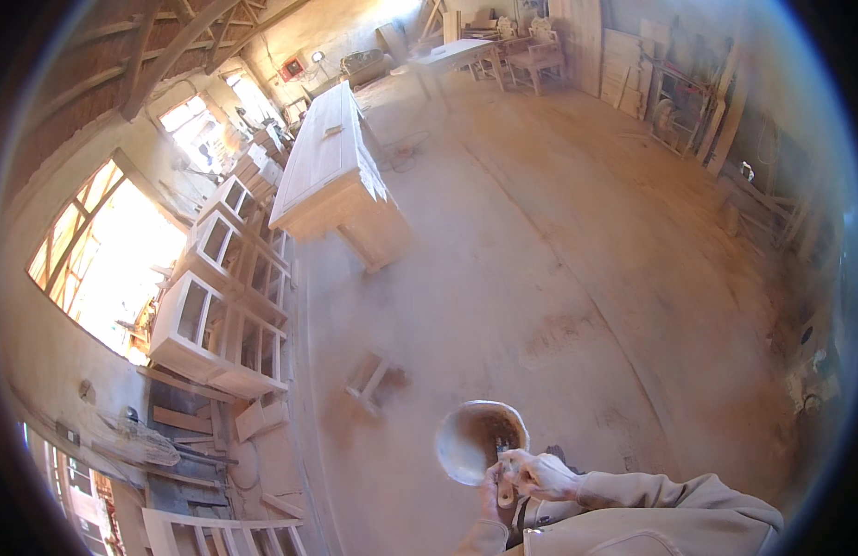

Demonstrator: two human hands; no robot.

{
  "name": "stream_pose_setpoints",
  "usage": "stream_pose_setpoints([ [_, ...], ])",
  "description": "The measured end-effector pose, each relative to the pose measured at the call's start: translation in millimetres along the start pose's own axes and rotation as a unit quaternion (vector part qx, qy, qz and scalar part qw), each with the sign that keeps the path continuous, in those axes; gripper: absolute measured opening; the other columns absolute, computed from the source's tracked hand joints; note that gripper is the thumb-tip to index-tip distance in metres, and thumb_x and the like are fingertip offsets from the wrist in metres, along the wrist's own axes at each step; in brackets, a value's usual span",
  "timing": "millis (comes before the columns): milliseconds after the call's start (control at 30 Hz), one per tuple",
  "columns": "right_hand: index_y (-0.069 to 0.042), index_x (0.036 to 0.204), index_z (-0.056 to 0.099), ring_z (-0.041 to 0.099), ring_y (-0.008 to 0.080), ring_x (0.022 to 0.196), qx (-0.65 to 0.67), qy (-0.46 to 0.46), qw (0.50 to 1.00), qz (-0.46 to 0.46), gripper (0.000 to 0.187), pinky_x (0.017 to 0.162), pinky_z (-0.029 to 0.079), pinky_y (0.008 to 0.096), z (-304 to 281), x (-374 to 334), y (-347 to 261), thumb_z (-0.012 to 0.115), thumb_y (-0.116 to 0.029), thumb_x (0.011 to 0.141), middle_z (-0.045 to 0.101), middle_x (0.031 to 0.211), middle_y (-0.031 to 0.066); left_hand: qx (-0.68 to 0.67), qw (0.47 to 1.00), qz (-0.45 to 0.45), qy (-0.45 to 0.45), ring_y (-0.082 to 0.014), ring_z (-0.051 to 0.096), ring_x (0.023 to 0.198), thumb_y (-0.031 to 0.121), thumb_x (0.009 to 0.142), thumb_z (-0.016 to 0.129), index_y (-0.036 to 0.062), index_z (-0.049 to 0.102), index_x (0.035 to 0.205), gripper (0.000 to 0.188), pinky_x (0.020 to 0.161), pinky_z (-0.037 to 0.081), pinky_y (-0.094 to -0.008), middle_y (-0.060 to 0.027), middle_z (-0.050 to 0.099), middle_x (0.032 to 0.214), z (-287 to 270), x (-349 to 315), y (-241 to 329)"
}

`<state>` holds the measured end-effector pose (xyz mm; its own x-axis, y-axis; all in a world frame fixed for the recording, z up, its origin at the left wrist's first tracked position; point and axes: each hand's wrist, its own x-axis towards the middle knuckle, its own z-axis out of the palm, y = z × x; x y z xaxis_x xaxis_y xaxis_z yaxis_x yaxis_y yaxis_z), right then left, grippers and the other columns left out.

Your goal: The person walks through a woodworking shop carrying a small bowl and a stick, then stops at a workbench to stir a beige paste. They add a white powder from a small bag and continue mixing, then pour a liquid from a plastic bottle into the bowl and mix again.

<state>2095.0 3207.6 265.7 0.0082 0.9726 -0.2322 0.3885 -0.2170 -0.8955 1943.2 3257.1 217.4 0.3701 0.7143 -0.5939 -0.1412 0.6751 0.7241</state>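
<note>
The head view looks down from above the left hand [490, 492] and right hand [544, 475], both close and low in it; it faces forward across the floor [484, 287]. Its wide lens bends straight edges.

From my end I see a tan, long-sleeved cloth jkt [610, 537], matte, w/ a thin curved seam on the lower pt. Loose tan R sleeve [674, 493] has soft creases & ends at the wrist. Bare five-fingered R hand [546, 475], bare L hand [490, 491]. Tan L sleeve [484, 538] mostly cut off, so detail n/a.
</note>
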Motion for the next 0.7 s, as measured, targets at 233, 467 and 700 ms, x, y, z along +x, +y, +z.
stream_pose_setpoints([
  [233,-0.004,0.102,0.05,0.066,0.043,0.081,-0.006,0.099,0.994,0.044,0.022,0.071,0.05,0.0505,-87.7,115.2,28.4,0.062,-0.021,0.094,0.068,0.084,0.0208,-0.23,0.969,-0.072,0.058,-0.0242,0.067,0.086,0.02,0.091,0.064,0.0019,0.058,0.109,0.026,0.084,0.06,-0.0374,-0.0108,0.065,0.1,51.6,128.9,60.2],
  [467,-0.003,0.098,0.052,0.065,0.0443,0.079,-0.047,0.123,0.988,0.083,0.025,0.069,0.05,0.0493,-143.9,252.8,53.4,0.066,-0.022,0.093,0.067,0.081,0.0226,-0.204,0.968,-0.142,0.018,-0.0261,0.066,0.091,0.018,0.093,0.062,0.0033,0.059,0.11,0.023,0.084,0.059,-0.0368,-0.0099,0.064,0.101,89.4,287.5,138.4],
  [700,0.001,0.099,0.055,0.066,0.0447,0.084,-0.03,0.11,0.981,0.16,0.026,0.073,0.051,0.0493,-236.6,391.3,28.4,0.064,-0.023,0.094,0.068,0.084,0.0257,-0.216,0.966,-0.14,0.003,-0.0232,0.064,0.091,0.018,0.093,0.062,0.0051,0.059,0.109,0.021,0.087,0.057,-0.0378,-0.0071,0.063,0.103,139.9,438.1,252.1],
])
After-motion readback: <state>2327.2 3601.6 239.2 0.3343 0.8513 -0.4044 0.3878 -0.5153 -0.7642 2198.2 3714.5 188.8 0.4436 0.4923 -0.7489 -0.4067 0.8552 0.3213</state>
